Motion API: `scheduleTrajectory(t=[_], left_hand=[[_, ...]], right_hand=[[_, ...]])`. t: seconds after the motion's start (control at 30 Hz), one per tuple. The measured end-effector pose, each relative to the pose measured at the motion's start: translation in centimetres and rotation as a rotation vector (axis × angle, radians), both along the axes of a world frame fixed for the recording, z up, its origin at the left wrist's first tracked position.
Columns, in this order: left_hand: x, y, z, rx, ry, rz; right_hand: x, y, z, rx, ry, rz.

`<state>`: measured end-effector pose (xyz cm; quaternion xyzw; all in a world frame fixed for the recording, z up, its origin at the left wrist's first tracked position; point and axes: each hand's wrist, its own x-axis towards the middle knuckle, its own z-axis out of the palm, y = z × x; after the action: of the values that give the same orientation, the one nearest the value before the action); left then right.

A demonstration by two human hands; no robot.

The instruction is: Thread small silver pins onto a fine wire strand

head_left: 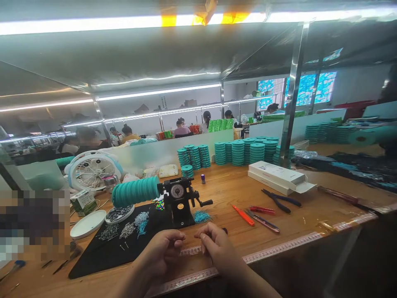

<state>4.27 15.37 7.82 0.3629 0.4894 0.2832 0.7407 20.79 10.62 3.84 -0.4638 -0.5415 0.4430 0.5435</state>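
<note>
Got the left hand (163, 250) and right hand (218, 248) up close over the front edge of the bench (223, 203), both with fingertips pinched in narrow. Can't tell about anything thin in between, tbh. Just behind, check out the black crank winder (180, 203), loaded with teal spools (135, 191) toward the bench's left end. Also spot pliers (281, 201) toward the right edge.

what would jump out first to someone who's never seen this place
Probably the teal roll on the left side of the black winder. Behind it to the right, stacks of teal spools stand along the back of the bench. Nearest the camera, the left hand and right hand face each other near the front edge.
</note>
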Motion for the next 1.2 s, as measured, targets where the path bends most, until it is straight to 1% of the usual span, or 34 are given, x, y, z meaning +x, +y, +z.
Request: scheduleTrajectory(t=[0.17, 0.37, 0.57, 0.8, 1.0, 1.2], left_hand=[[-0.2, -0.1, 0.3, 0.041, -0.012, -0.026], [-0.2, 0.0, 0.0, 0.066, -0.015, -0.021], [-0.3, -0.1, -0.1, 0.115, 0.013, -0.016], [0.2, -0.8, -0.5, 0.252, 0.055, 0.024], [0.3, -1.1, 0.1, 0.279, 0.073, 0.025], [0.0, -0.9, 0.5, 0.272, 0.071, -0.003]], right_hand=[[-1.2, 0.1, 0.4, 0.042, -0.204, 0.029], [-2.0, 0.5, 1.1, 0.064, -0.266, 0.006], [-2.1, 1.0, 0.9, 0.1, -0.276, -0.014], [-2.3, 1.3, 0.3, 0.079, -0.234, -0.014], [-2.0, 1.2, 0.3, 0.064, -0.184, 0.0], [-1.2, 0.8, 0.4, 0.067, -0.22, -0.01]])
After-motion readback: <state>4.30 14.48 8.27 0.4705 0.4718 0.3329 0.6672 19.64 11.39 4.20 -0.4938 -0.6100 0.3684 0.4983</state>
